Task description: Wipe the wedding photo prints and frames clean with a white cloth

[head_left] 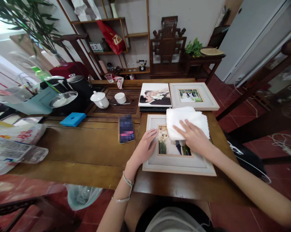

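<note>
A picture frame (179, 166) with a pale wooden border lies flat on the table, a photo (163, 148) in its middle. My left hand (145, 146) rests on the frame's left border with its fingers stretched out. Over the upper right part of the frame spreads a folded white cloth (201, 124), hiding part of the photo. My right hand (192, 133) lies flat on that cloth, fingers spread, and presses it against the frame. Behind them, a second framed photo (210, 100) and a couple's photo panel (155, 100) lie side by side.
Left of the frame lies a phone (126, 129). Farther left are a blue box (73, 119), a white teapot (99, 100), a white cup (120, 98) and a plastic bag (31, 132). A lined bin (84, 196) stands below the table edge (87, 183).
</note>
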A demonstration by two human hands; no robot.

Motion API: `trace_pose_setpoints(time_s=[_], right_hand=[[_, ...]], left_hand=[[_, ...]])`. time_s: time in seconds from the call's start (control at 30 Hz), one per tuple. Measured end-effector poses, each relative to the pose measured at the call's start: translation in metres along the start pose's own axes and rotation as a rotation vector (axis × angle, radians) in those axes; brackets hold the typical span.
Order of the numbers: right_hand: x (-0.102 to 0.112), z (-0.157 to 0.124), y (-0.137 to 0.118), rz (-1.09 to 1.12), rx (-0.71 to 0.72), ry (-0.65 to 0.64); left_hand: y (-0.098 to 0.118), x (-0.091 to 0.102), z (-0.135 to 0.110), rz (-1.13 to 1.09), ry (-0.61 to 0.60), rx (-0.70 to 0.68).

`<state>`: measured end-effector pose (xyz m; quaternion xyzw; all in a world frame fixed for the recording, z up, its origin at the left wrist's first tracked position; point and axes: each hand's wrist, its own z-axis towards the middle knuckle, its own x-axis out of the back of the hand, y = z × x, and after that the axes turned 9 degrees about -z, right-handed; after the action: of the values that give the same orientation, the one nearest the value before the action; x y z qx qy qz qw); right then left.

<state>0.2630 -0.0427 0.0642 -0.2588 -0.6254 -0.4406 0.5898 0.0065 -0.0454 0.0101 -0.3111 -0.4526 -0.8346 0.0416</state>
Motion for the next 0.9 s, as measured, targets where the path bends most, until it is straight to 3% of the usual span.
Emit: trace_pose_setpoints(time_s=[0.1,0.2,0.33,0.47,0.57,0.67,0.8,0.9], right_hand=[[0.003,-0.018,-0.027,0.045,0.076,-0.038],[0.023,-0.040,-0.048,0.152,0.249,-0.136],[0.051,-0.071,-0.048,0.245,0.401,-0.200],[0.066,-0.085,-0.028,0.183,0.253,-0.243],[0.068,-0.075,-0.033,0.095,0.136,-0.258],[0.061,-0.058,-0.063,0.110,0.199,-0.161],[0.046,-0.045,-0.109,0.207,0.359,0.096],[0.038,-0.048,-0.124,0.213,0.358,0.247]], left_hand=[[0.002,0.001,0.001,0.006,0.003,-0.004],[0.004,0.002,0.001,-0.009,-0.018,0.013],[0.003,0.001,0.000,-0.024,-0.005,0.003],[0.002,0.000,-0.001,0.000,0.005,-0.003],[0.002,0.000,0.000,0.010,-0.005,0.010],[0.003,0.001,0.001,0.017,-0.010,0.025],[0.005,0.003,0.002,-0.005,-0.020,0.043],[0.006,0.004,0.003,-0.023,-0.016,0.039]])
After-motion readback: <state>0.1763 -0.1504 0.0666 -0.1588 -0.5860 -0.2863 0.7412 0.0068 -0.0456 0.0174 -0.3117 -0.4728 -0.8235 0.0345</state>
